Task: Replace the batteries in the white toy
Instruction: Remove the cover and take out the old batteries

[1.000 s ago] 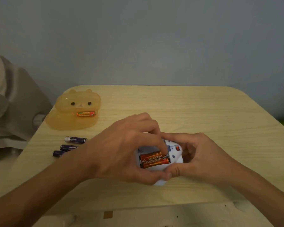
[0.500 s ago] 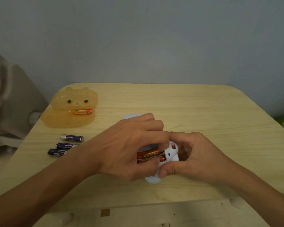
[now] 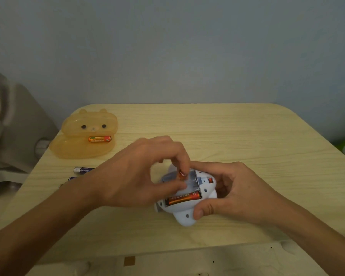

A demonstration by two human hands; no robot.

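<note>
From the head camera, the white toy (image 3: 180, 215) sits on the wooden table (image 3: 257, 136), near the front edge and a little right of centre, its open battery bay facing up. The right hand (image 3: 245, 193) grips the toy from the right, thumb curled on its near edge and fingers wrapped round its far side. One orange battery (image 3: 184, 198) lies in the near slot. The left hand (image 3: 135, 176) reaches in from the left, and its fingertips appear to pinch a second orange battery (image 3: 182, 174) tilted over the far slot, though this spot is blurred. At far left stands an orange bear-shaped case (image 3: 78, 144) with a spare orange battery (image 3: 100, 139) inside. Purple batteries (image 3: 83, 169) lie just near it, partly hidden by the left forearm.
</note>
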